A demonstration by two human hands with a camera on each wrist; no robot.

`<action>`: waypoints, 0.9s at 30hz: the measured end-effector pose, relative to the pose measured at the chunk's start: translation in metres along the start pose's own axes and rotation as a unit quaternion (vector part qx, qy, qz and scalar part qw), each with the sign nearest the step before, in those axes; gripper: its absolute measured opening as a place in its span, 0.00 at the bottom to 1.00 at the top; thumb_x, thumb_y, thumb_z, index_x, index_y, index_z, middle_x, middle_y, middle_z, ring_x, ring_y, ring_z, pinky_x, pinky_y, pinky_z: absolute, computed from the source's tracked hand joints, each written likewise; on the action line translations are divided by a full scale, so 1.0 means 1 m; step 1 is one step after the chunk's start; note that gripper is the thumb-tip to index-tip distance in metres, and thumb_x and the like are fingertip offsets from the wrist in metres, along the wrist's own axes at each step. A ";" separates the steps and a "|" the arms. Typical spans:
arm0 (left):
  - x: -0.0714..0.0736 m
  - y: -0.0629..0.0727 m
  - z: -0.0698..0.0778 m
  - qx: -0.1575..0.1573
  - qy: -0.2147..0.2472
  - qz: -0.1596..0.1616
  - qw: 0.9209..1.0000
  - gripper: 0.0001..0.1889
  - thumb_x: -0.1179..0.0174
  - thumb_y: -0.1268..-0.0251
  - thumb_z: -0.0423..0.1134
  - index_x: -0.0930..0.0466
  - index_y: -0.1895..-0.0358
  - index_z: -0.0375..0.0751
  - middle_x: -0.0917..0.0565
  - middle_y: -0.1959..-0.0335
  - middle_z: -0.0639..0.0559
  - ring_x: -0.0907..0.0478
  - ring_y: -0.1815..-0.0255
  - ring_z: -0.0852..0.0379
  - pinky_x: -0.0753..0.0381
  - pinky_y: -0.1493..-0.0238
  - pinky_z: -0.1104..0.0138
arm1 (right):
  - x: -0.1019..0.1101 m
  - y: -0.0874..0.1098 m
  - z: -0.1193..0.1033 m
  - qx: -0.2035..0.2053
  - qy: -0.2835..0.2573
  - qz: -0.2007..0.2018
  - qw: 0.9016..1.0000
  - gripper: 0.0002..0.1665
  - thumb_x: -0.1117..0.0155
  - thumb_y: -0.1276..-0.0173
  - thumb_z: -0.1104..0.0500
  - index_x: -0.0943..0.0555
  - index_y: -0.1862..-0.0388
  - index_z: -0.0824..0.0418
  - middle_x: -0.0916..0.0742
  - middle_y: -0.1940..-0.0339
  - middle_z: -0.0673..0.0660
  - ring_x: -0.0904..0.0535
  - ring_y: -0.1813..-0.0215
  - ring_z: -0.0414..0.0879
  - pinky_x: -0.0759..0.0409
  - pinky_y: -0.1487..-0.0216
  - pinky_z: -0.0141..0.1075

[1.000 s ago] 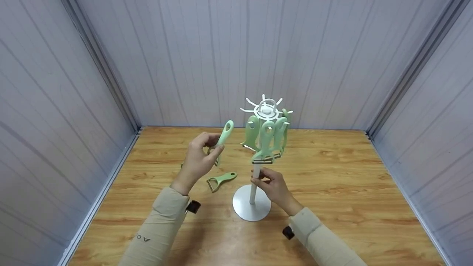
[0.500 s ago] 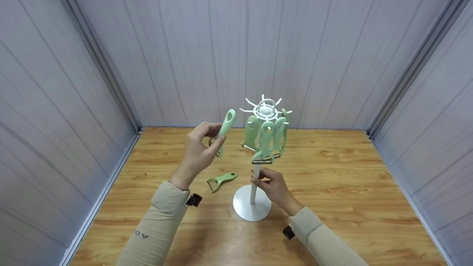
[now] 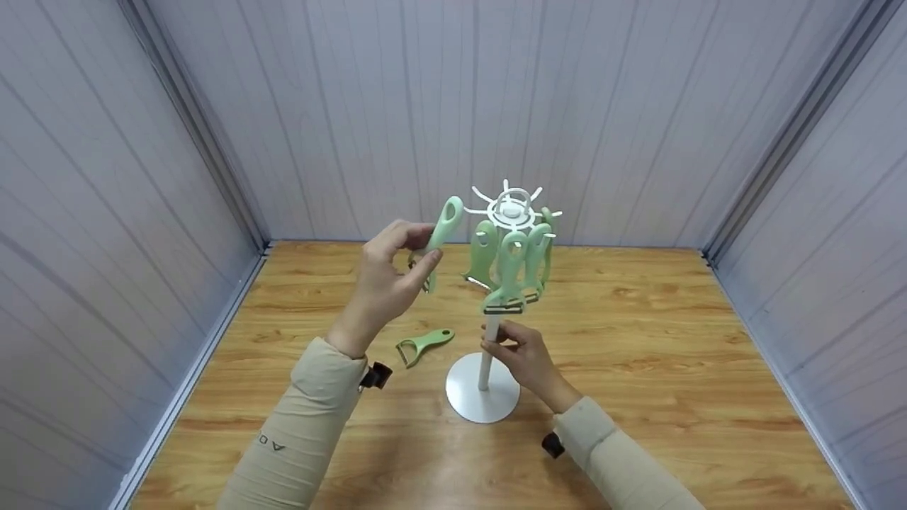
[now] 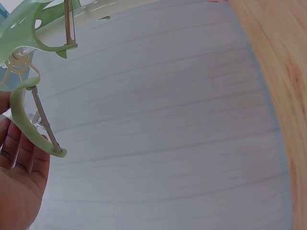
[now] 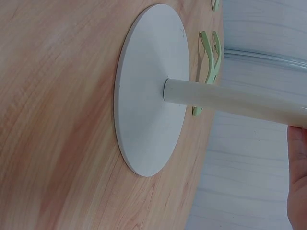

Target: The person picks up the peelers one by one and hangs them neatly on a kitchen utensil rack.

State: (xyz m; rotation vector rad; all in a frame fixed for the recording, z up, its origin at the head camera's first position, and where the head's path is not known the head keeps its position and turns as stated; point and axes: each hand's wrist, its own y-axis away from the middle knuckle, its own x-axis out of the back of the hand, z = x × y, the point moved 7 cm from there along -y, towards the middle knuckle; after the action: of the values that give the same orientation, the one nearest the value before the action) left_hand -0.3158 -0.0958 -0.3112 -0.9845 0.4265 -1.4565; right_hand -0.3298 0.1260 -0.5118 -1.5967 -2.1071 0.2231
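Observation:
My left hand (image 3: 393,273) pinches a pale green peeler (image 3: 446,223) between thumb and fingers, its holed handle tilted up. The handle's end is close to a left-hand hook of a white hanging rack (image 3: 511,212). In the left wrist view the held peeler's blade end (image 4: 29,122) points away from the palm. Several green peelers hang by their handle holes on the rack's front and right hooks, among them a front peeler (image 3: 511,265). Lower down, my right hand (image 3: 524,358) grips the rack's pole (image 3: 486,372) above its round white base (image 3: 471,404).
Another green peeler (image 3: 425,345) lies on the wooden table (image 3: 638,382), left of the base. At the top of the right wrist view, part of a further green thing (image 5: 215,5) shows. Pale panel walls (image 3: 354,127) enclose the table's back and sides.
My left hand has risen and shifted a little right, bringing the peeler up beside the rack's hooks. The right hand and the rack have stayed in place.

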 end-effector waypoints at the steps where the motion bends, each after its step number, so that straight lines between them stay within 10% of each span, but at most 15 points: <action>1: -0.001 0.000 0.001 -0.002 0.000 0.000 1.000 0.11 0.29 0.29 0.27 0.13 0.47 0.28 0.12 0.57 0.40 0.16 0.55 0.51 0.15 0.48 0.66 | 0.000 0.000 0.000 0.001 -0.001 0.001 1.000 0.12 0.31 0.24 0.70 0.13 0.44 0.71 0.10 0.58 0.68 0.14 0.56 0.35 0.09 0.54 0.32; 27: -0.032 -0.001 0.001 -0.001 0.048 -0.026 0.999 0.12 0.28 0.32 0.27 0.13 0.48 0.28 0.12 0.58 0.40 0.15 0.57 0.51 0.13 0.51 0.63 | 0.002 -0.001 0.001 0.007 0.003 0.007 1.000 0.12 0.32 0.23 0.70 0.14 0.44 0.71 0.10 0.57 0.68 0.14 0.55 0.35 0.09 0.52 0.33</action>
State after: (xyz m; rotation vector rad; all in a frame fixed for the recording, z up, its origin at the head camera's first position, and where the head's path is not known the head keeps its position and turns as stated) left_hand -0.3197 -0.0656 -0.3202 -0.9352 0.4751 -1.5548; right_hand -0.3313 0.1276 -0.5116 -1.6022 -2.0861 0.2373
